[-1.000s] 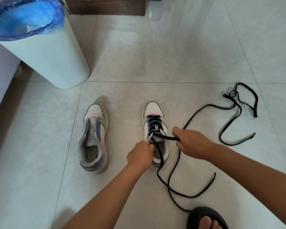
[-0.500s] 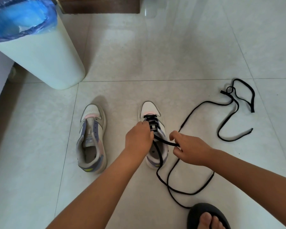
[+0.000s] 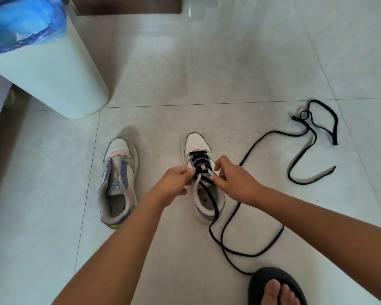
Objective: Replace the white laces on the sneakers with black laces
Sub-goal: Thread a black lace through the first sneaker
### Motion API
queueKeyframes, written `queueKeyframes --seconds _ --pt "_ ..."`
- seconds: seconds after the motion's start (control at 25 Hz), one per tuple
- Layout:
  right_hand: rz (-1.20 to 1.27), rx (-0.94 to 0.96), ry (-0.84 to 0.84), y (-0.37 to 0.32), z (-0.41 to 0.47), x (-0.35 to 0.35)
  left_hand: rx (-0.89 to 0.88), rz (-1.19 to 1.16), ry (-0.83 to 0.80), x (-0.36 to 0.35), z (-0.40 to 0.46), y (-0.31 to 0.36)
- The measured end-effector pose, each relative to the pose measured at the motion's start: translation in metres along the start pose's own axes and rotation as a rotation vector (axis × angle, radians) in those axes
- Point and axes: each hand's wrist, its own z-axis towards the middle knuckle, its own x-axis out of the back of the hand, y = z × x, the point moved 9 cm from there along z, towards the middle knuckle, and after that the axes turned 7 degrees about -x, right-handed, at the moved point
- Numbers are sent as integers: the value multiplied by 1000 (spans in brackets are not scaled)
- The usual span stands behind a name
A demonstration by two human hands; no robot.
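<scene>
Two white sneakers with purple and pink trim stand on the tiled floor. The left sneaker (image 3: 118,183) has no lace. The right sneaker (image 3: 203,179) has a black lace (image 3: 199,164) threaded through its front eyelets. My left hand (image 3: 174,183) pinches the lace at the shoe's left eyelet row. My right hand (image 3: 233,181) pinches the lace on the right side of the tongue. The lace's loose ends (image 3: 226,245) trail over the heel and loop on the floor. A second black lace (image 3: 312,137) lies tangled to the right.
A white bin (image 3: 53,71) with a blue liner stands at the back left. A foot in a dark slipper (image 3: 275,287) is at the bottom right. A dark wooden edge (image 3: 128,5) runs along the top. Pale floor tiles surround the shoes.
My right hand has moved forward and left from beside the shoe onto its lacing. My left hand shifted up to the left eyelets. The taut lace stretch between the hands is gone.
</scene>
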Motion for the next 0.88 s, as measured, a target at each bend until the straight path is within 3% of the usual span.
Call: queueKeyframes --seconds 0.12,0.24,0.36,0.44,0.56,0.8,0.88 --pt "-57 30 62 -5 -3 1 -115 29 159 10 -9 1" --pt "-208 174 239 -19 -14 5 -164 -32 262 11 -20 -1" --pt "-189 196 212 -19 -16 -6 -150 -84 303 7 -22 -5" --pt "-176 155 194 -18 -13 -12 -112 -216 288 0 -19 -9" --pt "-51 33 159 -13 -7 -13 -81 -466 140 -14 -14 -19" --pt "119 -126 127 -7 -1 -14 -292 -223 359 6 -16 -13" --pt "72 -140 132 -7 0 -13 -319 -145 418 4 -31 -11"
